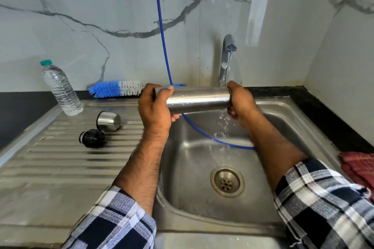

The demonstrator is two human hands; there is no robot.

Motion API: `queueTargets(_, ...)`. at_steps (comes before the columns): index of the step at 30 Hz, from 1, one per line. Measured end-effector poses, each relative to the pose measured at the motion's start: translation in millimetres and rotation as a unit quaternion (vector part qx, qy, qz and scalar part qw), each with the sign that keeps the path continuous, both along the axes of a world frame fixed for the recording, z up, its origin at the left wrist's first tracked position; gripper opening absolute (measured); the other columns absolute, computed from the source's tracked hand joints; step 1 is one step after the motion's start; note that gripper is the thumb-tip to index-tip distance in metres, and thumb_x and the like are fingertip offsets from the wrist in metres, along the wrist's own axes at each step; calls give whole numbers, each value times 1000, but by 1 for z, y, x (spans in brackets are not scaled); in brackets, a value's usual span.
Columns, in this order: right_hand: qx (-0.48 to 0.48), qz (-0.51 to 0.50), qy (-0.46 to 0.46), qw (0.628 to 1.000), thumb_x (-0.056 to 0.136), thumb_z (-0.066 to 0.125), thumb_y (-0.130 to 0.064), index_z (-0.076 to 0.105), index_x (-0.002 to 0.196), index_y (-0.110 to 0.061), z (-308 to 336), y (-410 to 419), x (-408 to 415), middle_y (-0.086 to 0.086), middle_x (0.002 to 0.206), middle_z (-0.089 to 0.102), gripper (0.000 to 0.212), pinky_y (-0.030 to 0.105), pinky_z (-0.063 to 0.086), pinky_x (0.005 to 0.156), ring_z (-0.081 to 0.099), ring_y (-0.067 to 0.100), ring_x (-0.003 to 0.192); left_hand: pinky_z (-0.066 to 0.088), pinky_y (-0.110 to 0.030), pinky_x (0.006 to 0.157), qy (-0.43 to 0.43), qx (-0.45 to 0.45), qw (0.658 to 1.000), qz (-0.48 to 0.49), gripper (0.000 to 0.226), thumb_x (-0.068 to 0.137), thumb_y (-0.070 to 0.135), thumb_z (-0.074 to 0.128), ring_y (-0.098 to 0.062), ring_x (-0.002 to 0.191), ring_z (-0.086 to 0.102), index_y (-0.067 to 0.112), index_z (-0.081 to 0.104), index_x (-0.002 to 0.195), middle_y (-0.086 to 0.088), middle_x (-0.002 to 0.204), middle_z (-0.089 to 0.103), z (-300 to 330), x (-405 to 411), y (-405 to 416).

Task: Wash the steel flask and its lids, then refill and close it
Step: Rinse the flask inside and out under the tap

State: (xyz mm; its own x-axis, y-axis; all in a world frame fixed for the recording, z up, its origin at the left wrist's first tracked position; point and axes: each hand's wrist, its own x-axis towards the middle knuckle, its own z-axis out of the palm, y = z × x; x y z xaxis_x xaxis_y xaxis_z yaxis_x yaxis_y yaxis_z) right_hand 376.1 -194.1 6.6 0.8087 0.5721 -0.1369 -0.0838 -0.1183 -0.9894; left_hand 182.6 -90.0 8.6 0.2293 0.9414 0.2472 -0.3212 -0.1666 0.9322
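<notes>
Flask: the steel flask (197, 98) lies level above the sink basin (194, 159), just above frame centre; its body is wet and shiny; one end points to 9 o'clock, the other to 3 o'clock.
Left hand: the left hand (154, 108) grips the 9 o'clock end, fingers and thumb curled round the body.
Right hand: the right hand (240, 100) wraps the 3 o'clock end, fingers curled over it; whether the palm covers the mouth cannot be told from here.
Tap: the tap (226, 56) stands at 12 o'clock of the right hand; water runs from its spout onto that hand; drops fall below the flask toward the drain (227, 181) at 6 o'clock.
Lids: the steel cup lid (108, 121) lies on its side on the ribbed drainboard (60, 159) at 9 o'clock of the flask; the black inner stopper (92, 138) lies just beside it, at its 7 o'clock.
Brush: the blue-and-white bottle brush (115, 89) lies along the wall edge at 10 o'clock of the flask.
Bottle: a clear plastic water bottle (60, 89) with a green cap stands at the drainboard's far corner, left of the brush.
Hose: a thin blue hose (162, 26) hangs down the marble wall, passes behind the flask and curves into the basin.
Cloth: a red checked cloth (359, 168) lies on the dark counter at 4 o'clock.
Sleeves: both forearms wear rolled checked sleeves (323, 198).
</notes>
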Motion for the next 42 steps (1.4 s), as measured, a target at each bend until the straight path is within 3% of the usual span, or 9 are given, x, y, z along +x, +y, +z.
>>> queueTargets(6, 148, -27, -454, 878, 111, 47, -38, 62, 103, -13, -14, -4, 2, 6, 74, 64, 29, 31, 46, 65, 59, 19, 69, 37, -25, 44, -12, -303, 952, -36, 26, 84, 40, 72, -25, 47, 57, 16, 69, 94, -14, 78, 68, 3, -3, 2)
queueTargets(11, 33, -15, -346, 938, 104, 46, -36, 60, 85, -11, 9, 7, 6, 6, 74, 60, 35, 36, 42, 65, 56, 22, 72, 38, -24, 41, 8, -255, 966, -32, 27, 86, 38, 72, -24, 49, 60, 15, 73, 100, -15, 86, 71, 4, -5, 3)
queueTargets(14, -156, 95, -112, 977, 108, 39, -42, 66, 94, -11, 23, -1, 8, 5, 63, 54, 44, 24, 36, 48, 51, 21, 51, 40, -23, 37, 0, -139, 990, -21, 18, 84, 30, 73, -29, 57, 63, 13, 72, 91, -14, 86, 68, 2, -8, 5)
queueTargets(18, -225, 210, 105, 946, 107, 31, -45, 66, 110, 0, 20, -21, 22, 0, 55, 38, 58, 17, 23, 37, 29, 12, 38, 46, -28, 40, 14, -38, 999, -27, 17, 72, 33, 76, -30, 68, 65, 21, 66, 76, -6, 80, 65, -4, 1, 2)
queueTargets(23, -61, -5, -121, 991, 107, 44, -48, 66, 95, -11, 6, -9, -2, 0, 64, 56, 45, 29, 39, 53, 49, 16, 55, 45, -26, 41, 10, -161, 987, -6, 26, 74, 40, 74, -32, 70, 67, 18, 74, 88, -12, 91, 69, -6, 8, 3)
queueTargets(27, 86, -31, -437, 895, 112, 44, -45, 62, 104, -17, -20, -19, -4, 1, 71, 60, 35, 31, 47, 67, 56, 17, 67, 37, -22, 40, 0, -298, 954, -37, 26, 85, 39, 72, -26, 57, 59, 17, 71, 99, -12, 89, 66, -4, 3, 3)
queueTargets(36, -197, 103, -8, 975, 105, 38, -43, 66, 100, -9, 19, -22, 11, 3, 57, 52, 44, 20, 32, 39, 39, 15, 41, 45, -26, 42, 38, -140, 989, -34, 24, 71, 40, 73, -27, 78, 64, 21, 74, 85, -7, 93, 68, -4, 8, 1)
queueTargets(39, -149, 35, -72, 986, 105, 48, -45, 69, 105, -7, 12, -21, 9, 13, 82, 72, 44, 33, 55, 49, 65, 23, 62, 47, -27, 43, 38, -125, 991, -20, 23, 77, 37, 75, -25, 77, 65, 17, 72, 88, -4, 88, 67, -6, 15, -4)
queueTargets(42, -94, -27, -354, 930, 103, 52, -48, 71, 83, -7, 5, -20, 7, 13, 78, 72, 50, 41, 56, 65, 69, 33, 73, 46, -26, 42, 35, -155, 987, -11, 17, 86, 33, 74, -25, 74, 66, 17, 73, 93, -5, 89, 67, -6, 16, -7)
